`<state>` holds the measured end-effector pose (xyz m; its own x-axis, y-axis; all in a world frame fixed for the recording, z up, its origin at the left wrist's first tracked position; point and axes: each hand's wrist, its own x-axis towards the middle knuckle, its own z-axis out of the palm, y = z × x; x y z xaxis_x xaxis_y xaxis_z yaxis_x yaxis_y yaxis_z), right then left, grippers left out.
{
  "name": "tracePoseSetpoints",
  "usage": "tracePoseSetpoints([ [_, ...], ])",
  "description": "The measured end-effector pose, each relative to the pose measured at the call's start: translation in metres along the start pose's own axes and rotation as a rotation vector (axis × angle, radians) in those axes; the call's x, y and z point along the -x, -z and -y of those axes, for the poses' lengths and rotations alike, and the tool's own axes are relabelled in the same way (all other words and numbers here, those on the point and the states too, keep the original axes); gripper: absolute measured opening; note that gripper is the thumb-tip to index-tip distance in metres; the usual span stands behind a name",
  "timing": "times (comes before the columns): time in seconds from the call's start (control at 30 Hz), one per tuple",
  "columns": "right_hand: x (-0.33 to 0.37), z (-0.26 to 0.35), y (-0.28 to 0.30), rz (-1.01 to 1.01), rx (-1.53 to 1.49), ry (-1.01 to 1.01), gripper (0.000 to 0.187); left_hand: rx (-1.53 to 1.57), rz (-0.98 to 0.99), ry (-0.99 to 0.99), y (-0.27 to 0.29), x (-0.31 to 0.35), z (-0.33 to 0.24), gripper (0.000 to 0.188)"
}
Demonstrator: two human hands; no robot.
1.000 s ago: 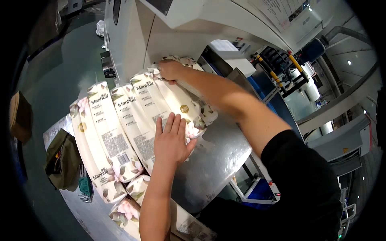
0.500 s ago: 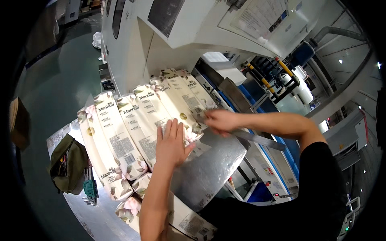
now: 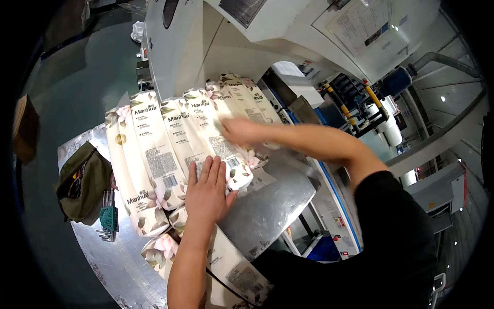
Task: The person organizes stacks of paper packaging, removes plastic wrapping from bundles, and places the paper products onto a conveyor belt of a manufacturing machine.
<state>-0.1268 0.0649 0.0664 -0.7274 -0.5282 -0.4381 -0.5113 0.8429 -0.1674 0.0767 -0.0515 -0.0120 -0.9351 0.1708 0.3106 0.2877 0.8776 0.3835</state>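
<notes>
Several long, soft, cream-coloured packs with a pink flower print [image 3: 153,139] lie side by side on a metal table, their wrapping crinkled. My left hand [image 3: 207,193] is spread flat on the near ends of the middle packs, holding nothing. Over the packs to the right of it, my right hand [image 3: 241,132] is closed and slightly smeared by motion. It grips a long flat metal strip [image 3: 290,158], also blurred, that trails off to the lower right. More packs [image 3: 239,270] lie crosswise nearest me, partly hidden under my left forearm.
The metal table's bare corner [image 3: 275,203] reaches out at the right. On its left part sit an olive tool pouch [image 3: 82,180] and a green hex key holder [image 3: 108,219]. A large white machine housing [image 3: 242,56] rises behind, with blue-edged conveyor equipment [image 3: 334,190] at the right.
My right hand has swept left with the metal strip, across the tops of the packs. My left hand stays flat on the packs. The whole view has shifted slightly.
</notes>
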Motion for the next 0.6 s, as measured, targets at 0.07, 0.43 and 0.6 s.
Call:
tracePoseSetpoints([
  [0.07,0.114,0.014,-0.012,0.258,-0.08,-0.066,0.036,-0.009,-0.014,0.011,-0.005,0.003,0.002,0.075],
  [0.43,0.066,0.055,0.029,0.019,-0.262,0.023,0.053,-0.071,0.061,0.061,0.055,0.031,0.027,0.068],
  [0.6,-0.097,0.084,0.041,-0.154,-0.018,0.041,0.029,-0.033,0.015,0.069,0.04,0.052,0.034,0.067],
])
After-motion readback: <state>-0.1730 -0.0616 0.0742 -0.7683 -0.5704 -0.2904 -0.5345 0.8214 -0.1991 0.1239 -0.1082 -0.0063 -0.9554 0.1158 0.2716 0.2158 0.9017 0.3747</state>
